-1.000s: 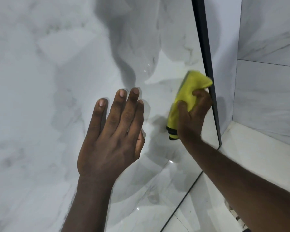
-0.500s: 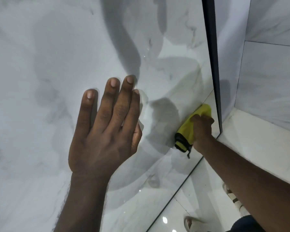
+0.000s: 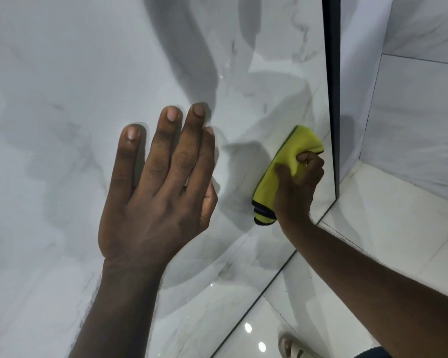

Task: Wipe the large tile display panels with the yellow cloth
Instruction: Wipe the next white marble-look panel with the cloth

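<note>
A large glossy white marble tile panel (image 3: 62,99) fills the left and centre of the view. My left hand (image 3: 158,192) lies flat on it with straight fingers pointing up. My right hand (image 3: 299,187) grips a folded yellow cloth (image 3: 285,174) with a dark edge and presses it against the panel near the lower right corner, beside the panel's black edge strip (image 3: 332,99).
Beyond the black strip stands a further wall of pale marble tiles (image 3: 411,112). A glossy white tile floor (image 3: 386,228) runs along the bottom right, and my shoe (image 3: 292,347) shows at the lower edge.
The cloth went down to the panel's lower right corner, then came back up a little. My left hand stayed flat on the panel.
</note>
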Demonstrator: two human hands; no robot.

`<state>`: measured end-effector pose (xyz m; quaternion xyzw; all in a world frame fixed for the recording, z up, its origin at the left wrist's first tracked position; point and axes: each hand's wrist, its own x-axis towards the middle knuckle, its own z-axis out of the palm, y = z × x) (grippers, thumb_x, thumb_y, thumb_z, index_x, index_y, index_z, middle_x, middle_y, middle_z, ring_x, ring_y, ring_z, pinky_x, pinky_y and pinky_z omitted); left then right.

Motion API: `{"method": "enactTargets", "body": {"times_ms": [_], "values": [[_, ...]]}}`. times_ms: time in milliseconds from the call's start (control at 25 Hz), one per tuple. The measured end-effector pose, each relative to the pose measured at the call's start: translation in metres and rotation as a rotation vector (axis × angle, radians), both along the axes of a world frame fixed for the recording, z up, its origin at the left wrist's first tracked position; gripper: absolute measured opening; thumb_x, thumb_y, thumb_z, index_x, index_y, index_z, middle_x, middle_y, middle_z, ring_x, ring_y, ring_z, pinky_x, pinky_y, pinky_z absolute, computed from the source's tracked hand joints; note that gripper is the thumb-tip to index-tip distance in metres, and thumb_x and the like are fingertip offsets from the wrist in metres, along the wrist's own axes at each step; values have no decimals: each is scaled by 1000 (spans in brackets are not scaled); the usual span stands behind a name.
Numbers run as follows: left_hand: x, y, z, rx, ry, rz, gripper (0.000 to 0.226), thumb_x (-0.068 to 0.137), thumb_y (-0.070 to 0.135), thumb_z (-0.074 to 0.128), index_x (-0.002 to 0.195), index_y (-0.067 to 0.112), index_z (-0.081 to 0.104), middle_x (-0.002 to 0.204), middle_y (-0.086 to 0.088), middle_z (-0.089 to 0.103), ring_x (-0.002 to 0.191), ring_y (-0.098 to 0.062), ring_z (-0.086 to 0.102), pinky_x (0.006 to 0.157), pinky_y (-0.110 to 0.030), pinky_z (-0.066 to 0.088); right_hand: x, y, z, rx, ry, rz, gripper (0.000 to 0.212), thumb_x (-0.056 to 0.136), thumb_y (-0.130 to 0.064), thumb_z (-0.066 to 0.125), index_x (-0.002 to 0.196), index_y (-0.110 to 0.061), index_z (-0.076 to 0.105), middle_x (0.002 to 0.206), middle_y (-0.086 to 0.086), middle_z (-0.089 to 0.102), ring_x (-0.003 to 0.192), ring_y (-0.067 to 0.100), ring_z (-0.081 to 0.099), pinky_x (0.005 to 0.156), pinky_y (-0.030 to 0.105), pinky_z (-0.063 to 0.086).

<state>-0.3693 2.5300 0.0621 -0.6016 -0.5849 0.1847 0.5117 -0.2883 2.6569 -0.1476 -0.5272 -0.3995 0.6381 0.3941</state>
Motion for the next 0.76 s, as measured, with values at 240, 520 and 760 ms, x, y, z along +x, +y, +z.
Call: {"method": "enactTargets", "body": {"times_ms": [240, 520, 760], "values": [[8, -14, 19, 8, -305, -56, 60, 99, 22, 65, 156, 7, 58, 171, -17, 41, 161, -38, 34, 136, -56, 12, -1, -48, 54, 64, 58, 57, 68, 99, -37, 61, 158, -25, 30, 153, -1, 45, 137, 26, 50, 116, 41, 40], [-4, -137, 65, 254, -365, -10, 52, 102, 29, 61, 149, 7, 64, 173, -16, 39, 163, -38, 31, 135, -60, 3, -26, -91, 155, 519, 116, -121, 64, 105, -37, 47, 166, -33, 29, 174, -8, 25, 157, 14, 31, 129, 43, 28], [-19, -182, 42, 143, -389, -85, 52, 100, 26, 62, 146, 3, 65, 173, -18, 38, 163, -39, 31, 135, -60, 5, -41, -128, 117, 648, 24, -146, 52, 114, -22, 42, 165, -26, 33, 172, 6, 31, 155, 24, 37, 124, 42, 35]]}}
